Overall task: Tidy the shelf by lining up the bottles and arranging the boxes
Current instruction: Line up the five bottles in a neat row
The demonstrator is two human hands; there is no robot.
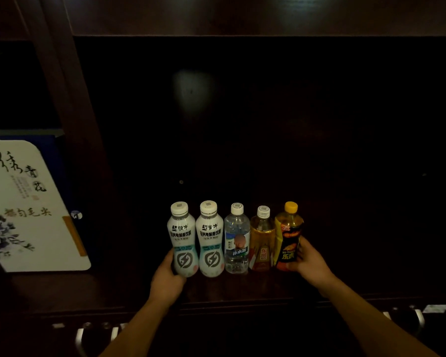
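Several bottles stand upright, side by side, in a row on the dark wooden shelf (242, 284). From the left: two white bottles (182, 240) (210, 240), a clear water bottle (237, 240), an amber bottle (262, 240), and a yellow-capped bottle with a black label (289, 238). My left hand (169, 273) wraps the base of the leftmost white bottle. My right hand (308, 261) holds the lower side of the yellow-capped bottle. The two hands bracket the row from both ends.
A white box with calligraphy and blue flowers (29, 207) leans in the compartment to the left, beyond a wooden upright (70, 112). The back of the shelf is dark. Metal handles (420, 318) show along the front edge below.
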